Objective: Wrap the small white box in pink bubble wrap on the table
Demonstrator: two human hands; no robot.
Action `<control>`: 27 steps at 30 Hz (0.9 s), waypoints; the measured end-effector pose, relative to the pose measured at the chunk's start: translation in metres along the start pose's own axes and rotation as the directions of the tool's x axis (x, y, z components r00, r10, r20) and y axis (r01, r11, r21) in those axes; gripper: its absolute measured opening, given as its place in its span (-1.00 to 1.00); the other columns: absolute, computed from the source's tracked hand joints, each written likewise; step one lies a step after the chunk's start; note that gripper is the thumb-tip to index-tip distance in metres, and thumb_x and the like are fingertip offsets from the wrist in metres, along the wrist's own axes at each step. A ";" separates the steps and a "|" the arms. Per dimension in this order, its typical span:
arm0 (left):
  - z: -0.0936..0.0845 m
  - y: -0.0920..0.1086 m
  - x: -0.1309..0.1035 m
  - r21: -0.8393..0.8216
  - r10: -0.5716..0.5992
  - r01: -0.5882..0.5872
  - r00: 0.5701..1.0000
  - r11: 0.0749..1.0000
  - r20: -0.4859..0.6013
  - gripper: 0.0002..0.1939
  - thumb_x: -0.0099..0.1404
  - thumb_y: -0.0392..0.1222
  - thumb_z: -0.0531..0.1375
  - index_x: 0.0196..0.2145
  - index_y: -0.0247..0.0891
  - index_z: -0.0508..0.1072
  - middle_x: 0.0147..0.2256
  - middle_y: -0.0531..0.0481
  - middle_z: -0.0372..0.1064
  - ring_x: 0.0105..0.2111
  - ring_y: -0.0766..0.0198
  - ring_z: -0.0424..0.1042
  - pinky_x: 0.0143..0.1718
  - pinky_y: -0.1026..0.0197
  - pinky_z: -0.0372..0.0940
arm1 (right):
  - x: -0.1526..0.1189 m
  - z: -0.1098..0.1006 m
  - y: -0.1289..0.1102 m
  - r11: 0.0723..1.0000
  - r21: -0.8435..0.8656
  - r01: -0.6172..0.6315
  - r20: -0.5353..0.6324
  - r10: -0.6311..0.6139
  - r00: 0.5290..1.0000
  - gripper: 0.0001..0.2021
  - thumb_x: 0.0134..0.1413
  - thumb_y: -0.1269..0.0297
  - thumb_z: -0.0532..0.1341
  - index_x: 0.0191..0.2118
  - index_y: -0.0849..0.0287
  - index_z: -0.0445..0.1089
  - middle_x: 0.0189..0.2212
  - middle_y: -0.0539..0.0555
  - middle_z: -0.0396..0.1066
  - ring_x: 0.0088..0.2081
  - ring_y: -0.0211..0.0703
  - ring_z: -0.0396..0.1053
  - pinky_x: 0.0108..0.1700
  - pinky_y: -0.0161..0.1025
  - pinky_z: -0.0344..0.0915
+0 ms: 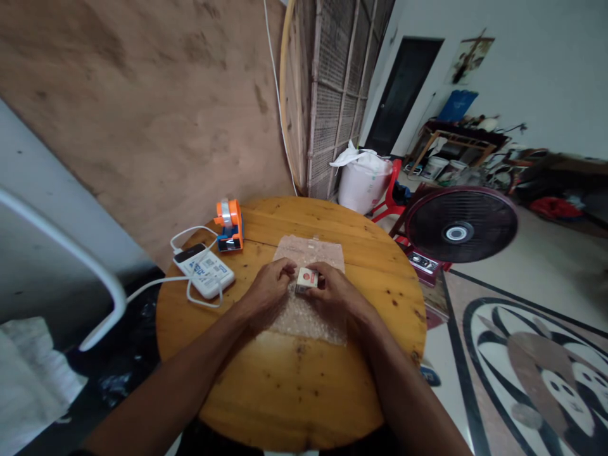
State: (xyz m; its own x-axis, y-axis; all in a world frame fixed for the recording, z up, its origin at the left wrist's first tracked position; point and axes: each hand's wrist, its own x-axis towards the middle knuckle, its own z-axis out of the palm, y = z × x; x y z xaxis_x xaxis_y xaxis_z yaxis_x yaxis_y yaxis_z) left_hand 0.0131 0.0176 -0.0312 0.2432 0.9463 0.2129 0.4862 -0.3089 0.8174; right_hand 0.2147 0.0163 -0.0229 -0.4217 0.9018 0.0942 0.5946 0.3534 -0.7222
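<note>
A small white box with red print (306, 278) is held between the thumb and fingers of my right hand (332, 290). It sits just above or on a sheet of bubble wrap (311, 323) spread over the round wooden table (294, 386). My left hand (272, 284) is at the box's left side, over the wrap's left edge. Its fingers are curled inward and closed; whatever they may hold is hidden. The wrap's far edge shows beyond both hands.
On the table's left lie a white power bank (211, 273) with white cables and an orange and blue device (230, 225). Beyond the right edge stands a fan (458, 233). A white sack (363, 180) and a red chair (392, 193) are behind the table.
</note>
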 end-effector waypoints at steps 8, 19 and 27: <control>-0.001 0.006 -0.001 0.010 0.004 -0.003 0.999 1.000 -0.052 -0.68 0.13 -0.35 0.02 -0.21 -0.29 0.47 -0.29 -0.01 0.48 -0.32 0.28 0.43 -0.29 0.29 0.30 | -0.006 -0.006 -0.004 0.994 -0.006 0.109 -0.018 -0.109 0.994 -0.41 -0.04 0.24 0.34 0.15 0.17 0.24 0.02 0.19 0.33 -0.03 -0.02 0.34 0.00 -0.12 0.25; -0.013 0.014 -0.004 0.193 0.120 -0.077 0.967 0.978 -0.224 -0.74 0.07 -0.36 0.04 -0.31 -0.27 0.45 -0.30 -0.01 0.46 -0.26 0.22 0.41 -0.22 0.22 0.29 | -0.001 -0.002 0.023 0.980 0.197 0.008 0.049 -0.018 0.999 -0.34 -0.08 0.34 0.34 0.19 0.10 0.19 0.08 0.14 0.32 0.03 -0.02 0.34 0.06 -0.10 0.27; -0.027 0.073 -0.035 0.481 0.267 -0.359 0.930 0.800 0.252 -0.77 0.17 -0.33 0.08 -0.25 -0.25 0.47 -0.26 -0.06 0.43 -0.20 0.14 0.36 -0.10 0.08 0.21 | 0.001 -0.003 0.023 0.967 0.248 0.052 0.033 -0.062 0.998 -0.38 -0.08 0.19 0.37 0.14 0.11 0.26 0.06 0.13 0.33 0.06 -0.01 0.31 0.10 -0.08 0.23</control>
State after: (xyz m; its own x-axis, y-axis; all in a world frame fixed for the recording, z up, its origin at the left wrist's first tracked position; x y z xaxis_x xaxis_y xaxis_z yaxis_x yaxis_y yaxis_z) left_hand 0.0174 -0.0354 0.0351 0.5674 0.7740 0.2811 0.7050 -0.6330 0.3199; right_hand 0.2301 0.0260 -0.0372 -0.4800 0.8695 0.1166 0.3830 0.3274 -0.8638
